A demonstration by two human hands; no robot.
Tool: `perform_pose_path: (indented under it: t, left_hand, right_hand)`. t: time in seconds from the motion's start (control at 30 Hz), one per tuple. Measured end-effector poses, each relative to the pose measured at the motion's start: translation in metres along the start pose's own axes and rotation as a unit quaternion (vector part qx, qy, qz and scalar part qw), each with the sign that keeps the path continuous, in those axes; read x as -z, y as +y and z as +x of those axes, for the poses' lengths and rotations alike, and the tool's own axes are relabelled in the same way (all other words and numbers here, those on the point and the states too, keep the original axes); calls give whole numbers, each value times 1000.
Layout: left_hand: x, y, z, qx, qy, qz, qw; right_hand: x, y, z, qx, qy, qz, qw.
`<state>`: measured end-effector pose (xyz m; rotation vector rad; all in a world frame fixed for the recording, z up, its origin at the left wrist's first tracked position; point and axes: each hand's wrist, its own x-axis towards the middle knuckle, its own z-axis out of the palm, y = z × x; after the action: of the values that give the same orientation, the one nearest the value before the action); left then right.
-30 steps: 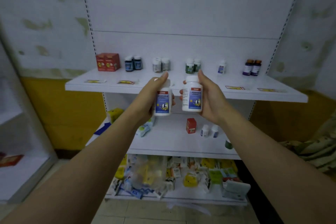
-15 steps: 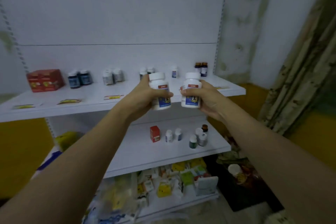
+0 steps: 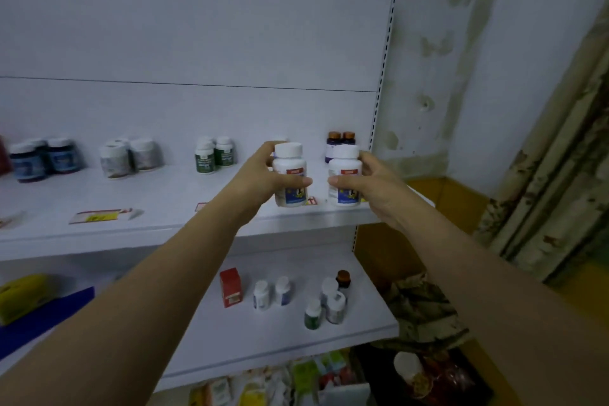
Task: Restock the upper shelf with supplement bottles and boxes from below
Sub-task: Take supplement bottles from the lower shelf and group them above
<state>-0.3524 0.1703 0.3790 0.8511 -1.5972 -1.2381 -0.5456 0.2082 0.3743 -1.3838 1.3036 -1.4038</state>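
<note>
With each hand, left hand (image 3: 263, 180) and right hand (image 3: 370, 186), gripping a white supplement bottle (image 3: 290, 175), set both upright on the upper shelf (image 3: 158, 204), labels forward.

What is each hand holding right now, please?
Left hand: closed on a white bottle.
Right hand: closed on a second white bottle.

bottles (image 3: 290, 175) raised | over upper shelf (image 3: 164, 211) edge (right end)

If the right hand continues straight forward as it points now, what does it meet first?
Probably the pair of brown-capped dark bottles at the back of the upper shelf, just behind the white bottle the right hand holds; depth is unclear.
</note>
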Motion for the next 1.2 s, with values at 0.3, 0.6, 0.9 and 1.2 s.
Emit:
perform_pose_path:
  t: [0.3,0.6,0.9,1.2]
  left_hand:
    - [17,-46,107,50,105,96,989]
    - [31,-119,213,78,107,149,980]
    - [33,-155,284,42,150,237,959]
    - [33,-166,314,40,167,273,947]
  right_hand:
    - [-1,52,123,-25,-1,-81,996]
    - [-25,109,225,-69,-10,-149,986]
    - [-31,135,306,-34,28,-251,967]
    - [-49,150,367,-26,48,-359,932]
